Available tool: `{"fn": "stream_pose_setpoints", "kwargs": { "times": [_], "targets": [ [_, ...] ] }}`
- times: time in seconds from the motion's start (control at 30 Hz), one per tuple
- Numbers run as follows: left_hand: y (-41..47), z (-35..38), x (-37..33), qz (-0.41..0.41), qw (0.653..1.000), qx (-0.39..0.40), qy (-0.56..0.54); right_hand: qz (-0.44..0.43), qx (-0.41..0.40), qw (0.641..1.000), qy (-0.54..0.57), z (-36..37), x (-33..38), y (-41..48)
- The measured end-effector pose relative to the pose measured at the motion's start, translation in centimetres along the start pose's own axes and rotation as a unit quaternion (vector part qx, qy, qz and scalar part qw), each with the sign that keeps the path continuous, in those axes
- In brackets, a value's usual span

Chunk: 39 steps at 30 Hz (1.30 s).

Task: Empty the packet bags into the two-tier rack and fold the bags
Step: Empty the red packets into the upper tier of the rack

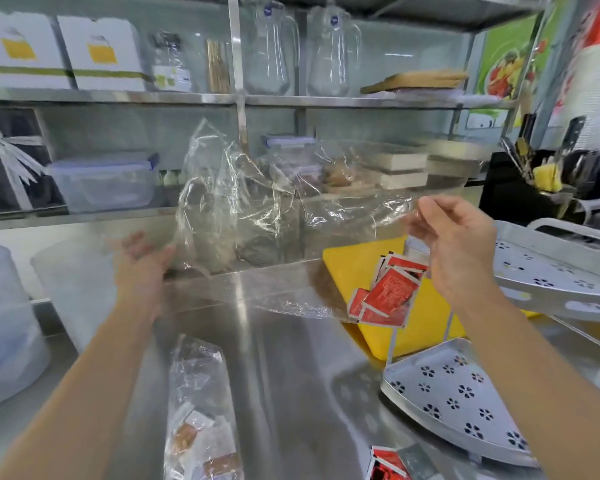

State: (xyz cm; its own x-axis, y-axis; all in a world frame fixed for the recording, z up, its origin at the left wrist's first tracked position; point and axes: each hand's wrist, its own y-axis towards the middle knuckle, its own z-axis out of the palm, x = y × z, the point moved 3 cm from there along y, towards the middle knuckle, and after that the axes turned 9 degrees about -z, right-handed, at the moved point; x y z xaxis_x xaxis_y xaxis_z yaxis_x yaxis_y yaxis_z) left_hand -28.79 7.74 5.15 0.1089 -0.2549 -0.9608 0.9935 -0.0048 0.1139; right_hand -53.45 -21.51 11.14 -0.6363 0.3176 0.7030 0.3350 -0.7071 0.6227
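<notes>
— Nearest us, at about seven o'clock on the tabletop [291, 358], lies a second packet bag [198, 407], not yet emptied: thin clear film with pale and brown sachets inside. Floppy, I'd judge, and best lifted by its closed end.

— And the left hand [142, 261]?

— At nine o'clock, blurred. It seems to sit at the left edge of the clear bag [243, 209], but I cannot tell whether it is open or pinching the film.

— How will that bag handle?

— Very light, limp, crinkly, probably slippery. It balloons up toward twelve o'clock between the hands. Corners and seams are the places to take it; the middle would only bunch.

— The packets?

— Red sachets [388, 292] tumble from its lower right part at about three o'clock, above the yellow board [420, 327]. Small, light, easily scattered.

— Right hand [461, 244]?

— Fingers closed, pinching the bag's right edge.

— The rack?

— Its white two-tier rack [465, 393] stands from three to five o'clock, the lower tier bare of packets. A few red packets [392, 462] lie on the tabletop just beside it.
</notes>
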Motion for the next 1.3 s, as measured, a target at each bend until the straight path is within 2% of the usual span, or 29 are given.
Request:
{"fn": "stream_pose_setpoints", "kwargs": {
  "times": [0.07,0.13,0.2,0.27,0.33,0.4,0.5,0.57,0.63,0.7,0.77,0.8,0.87,0.93,1.03,1.13,1.3],
  "targets": [
    [-0.2,0.7,-4.4,0.145,0.988,0.020,0.039,0.001,-0.006,1.000,0.004,-0.6,0.5,0.3],
    [-0.6,1.7,-8.7,0.213,0.973,0.079,0.042,0.000,-0.013,1.000,-0.004,-1.2,0.7,0.5],
    [-0.8,3.2,-12.1,0.203,0.969,0.137,0.042,0.004,-0.017,1.000,-0.008,-1.8,0.8,0.6],
    [-0.9,5.0,-13.6,0.174,0.960,0.179,0.129,0.010,-0.022,1.000,-0.007,-2.2,0.8,0.6],
    [-0.9,6.8,-13.0,0.123,0.953,0.186,0.203,0.014,-0.020,1.000,-0.008,-2.5,1.0,0.5],
    [-1.2,8.0,-11.5,0.058,0.961,0.188,0.197,0.017,-0.012,1.000,-0.008,-2.6,1.3,0.4],
    [-1.7,9.2,-10.2,-0.022,0.966,0.230,0.112,0.018,-0.004,1.000,-0.013,-2.6,1.7,0.2],
    [-1.9,9.4,-10.0,-0.032,0.958,0.260,0.114,0.017,-0.005,1.000,-0.018,-2.9,2.0,0.1],
    [-2.5,9.8,-10.0,0.002,0.945,0.273,0.178,0.016,-0.007,0.999,-0.027,-3.3,2.3,0.1],
    [-2.8,10.2,-10.0,0.027,0.946,0.254,0.200,0.012,-0.007,0.999,-0.040,-3.8,2.6,0.1],
    [-3.2,10.3,-10.5,0.117,0.950,0.195,0.216,0.006,0.000,0.999,-0.046,-4.1,3.0,-0.1],
    [-3.6,10.3,-11.1,0.198,0.931,0.178,0.249,0.004,0.004,0.999,-0.042,-4.3,3.5,-0.2],
    [-4.2,10.3,-12.1,0.338,0.869,0.178,0.314,0.004,0.015,0.999,-0.034,-4.6,3.9,-0.5],
    [-4.5,10.4,-12.7,0.394,0.831,0.185,0.346,0.003,0.018,0.999,-0.037,-4.9,4.1,-0.7],
    [-4.4,10.6,-12.5,0.417,0.820,0.158,0.360,-0.001,-0.004,0.999,-0.044,-5.7,4.1,-0.7],
    [-3.9,9.9,-12.0,0.395,0.840,0.093,0.359,-0.014,-0.025,0.997,-0.077,-6.5,4.3,-0.7],
    [-3.8,9.9,-11.7,0.386,0.835,0.082,0.383,-0.024,-0.023,0.995,-0.098,-6.7,5.0,-0.6]
  ]
}}
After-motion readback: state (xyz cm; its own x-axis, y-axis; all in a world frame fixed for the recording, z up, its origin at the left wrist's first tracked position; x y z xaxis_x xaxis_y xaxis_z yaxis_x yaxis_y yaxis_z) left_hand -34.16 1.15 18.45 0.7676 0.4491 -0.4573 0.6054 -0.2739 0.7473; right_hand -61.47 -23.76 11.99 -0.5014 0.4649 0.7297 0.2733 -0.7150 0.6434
